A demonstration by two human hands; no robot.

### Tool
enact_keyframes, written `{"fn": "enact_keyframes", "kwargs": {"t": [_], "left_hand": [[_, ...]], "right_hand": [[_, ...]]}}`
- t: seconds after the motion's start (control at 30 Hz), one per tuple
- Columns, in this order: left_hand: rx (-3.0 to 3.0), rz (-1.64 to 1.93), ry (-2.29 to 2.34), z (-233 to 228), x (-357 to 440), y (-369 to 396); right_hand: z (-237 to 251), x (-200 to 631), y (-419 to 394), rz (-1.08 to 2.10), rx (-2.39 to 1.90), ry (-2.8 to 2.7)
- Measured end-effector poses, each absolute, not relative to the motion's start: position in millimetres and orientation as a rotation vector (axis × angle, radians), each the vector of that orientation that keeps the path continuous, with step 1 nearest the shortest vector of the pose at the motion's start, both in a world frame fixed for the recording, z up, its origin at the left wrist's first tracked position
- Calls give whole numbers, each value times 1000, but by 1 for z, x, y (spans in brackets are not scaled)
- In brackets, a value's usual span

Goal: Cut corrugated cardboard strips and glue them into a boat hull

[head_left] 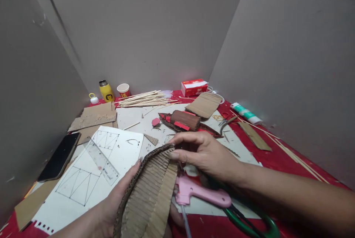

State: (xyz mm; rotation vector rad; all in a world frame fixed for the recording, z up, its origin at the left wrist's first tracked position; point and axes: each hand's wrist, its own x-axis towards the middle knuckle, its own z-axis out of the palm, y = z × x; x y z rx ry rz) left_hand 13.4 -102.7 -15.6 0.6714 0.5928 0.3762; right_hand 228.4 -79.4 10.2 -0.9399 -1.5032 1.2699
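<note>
Left grip: the left hand (111, 203) cradles a curved corrugated cardboard piece (148, 193) from below and from its left edge, thumb lying along the dark outer rim; the hand is closed on it, apparently to keep the bend from springing flat.
Right grip: the right hand (206, 153) pinches the top end of the same piece between thumb and forefinger, the remaining fingers curled loosely; the pinch appears to steady the upper edge.
Cardboard piece: held just above the near edge of the desk (277, 156), ribbed face turned toward the camera, lower end running out of view.
Directly beneath: a pink glue gun (199, 193) lies on the desk under the right wrist, nozzle pointing left, within easy reach; green-handled scissors (249, 223) lie just beside it.
Left of the hands: a white sheet with drawn triangle outlines (91, 171), a clear ruler (101, 160) resting across it, and a dark phone (59, 156) at the desk's edge.
Beyond the hands: a brown cardboard roll with red strips (185, 119) on a flat base.
Far side: a bundle of thin wooden sticks (145, 98), a yellow bottle (107, 90), a paper cup (123, 90), a red box (194, 87).
</note>
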Motion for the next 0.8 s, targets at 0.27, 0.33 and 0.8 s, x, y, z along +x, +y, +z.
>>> {"fn": "enact_keyframes", "kwargs": {"t": [0.27,0.33,0.8], "left_hand": [[476,257,529,-34,10,-99],[490,229,540,-34,11,-100],[1440,714,1016,13,12,-67]], "right_hand": [[9,225,-85,1247,-1079,-1544],[7,225,-85,1146,-1086,-1605],[14,230,-78,852,-1079,-1957]]}}
